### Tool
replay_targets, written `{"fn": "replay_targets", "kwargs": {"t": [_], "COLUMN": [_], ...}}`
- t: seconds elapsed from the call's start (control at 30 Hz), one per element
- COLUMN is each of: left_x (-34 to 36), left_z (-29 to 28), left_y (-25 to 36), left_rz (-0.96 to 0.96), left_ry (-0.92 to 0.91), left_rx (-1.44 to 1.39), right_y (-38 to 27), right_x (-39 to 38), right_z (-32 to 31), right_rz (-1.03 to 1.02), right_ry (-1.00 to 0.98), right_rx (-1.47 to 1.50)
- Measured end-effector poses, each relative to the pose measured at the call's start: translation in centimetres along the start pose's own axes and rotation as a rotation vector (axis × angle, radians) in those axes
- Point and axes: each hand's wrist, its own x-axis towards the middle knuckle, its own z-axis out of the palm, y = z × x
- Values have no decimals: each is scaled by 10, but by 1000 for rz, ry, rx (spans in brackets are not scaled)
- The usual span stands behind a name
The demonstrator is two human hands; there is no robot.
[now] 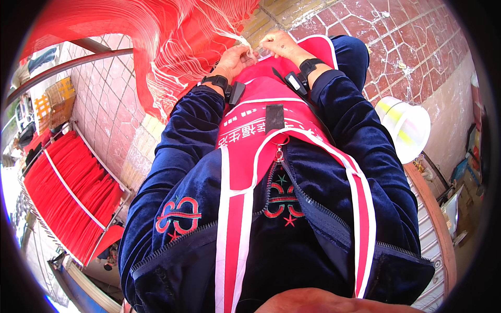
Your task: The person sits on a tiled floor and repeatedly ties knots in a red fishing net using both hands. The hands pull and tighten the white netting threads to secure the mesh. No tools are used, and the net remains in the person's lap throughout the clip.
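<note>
My left hand (235, 61) is closed, fingertips pinched on a bundle of thin white threads (241, 40) that runs from red fringed fabric (188, 21) hanging at the upper left. My right hand (282, 47) is just to the right, fingers curled, at something pale and small between the two hands; I cannot make out exactly what it holds. Both hands are above a red apron (250, 125) with white trim over my lap. Black straps with dark devices sit on both wrists.
A metal rail (68, 62) runs at the left beside the fabric, above tiled paving (396, 47). A rack of red folded material (73, 193) stands lower left, boxes (60, 101) behind it. A white bucket (412, 130) stands at my right, near clutter along the wall.
</note>
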Motion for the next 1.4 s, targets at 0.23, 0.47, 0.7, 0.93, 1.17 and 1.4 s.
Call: {"fn": "replay_targets", "kwargs": {"t": [0.23,0.47,0.7,0.93,1.17,1.4], "left_x": [-2,-2,-11,-13,-18,-15], "left_z": [1,6,9,4,-3,-5], "left_y": [2,5,8,11,8,16], "left_rz": [-21,-25,-4,9,22,169], "left_ry": [13,-39,-25,110,220,113], "left_rx": [0,-28,20,-12,40,-134], "right_y": [-7,-12,-7,-4,-8,-6], "right_x": [3,10,25,31,28,23], "right_z": [9,19,25,25,23,18], "right_rz": [-238,-194,-198,57,135,133], "right_ry": [38,7,-2,6,-43,63], "right_rx": [-41,84,-5,622,815,796]}}
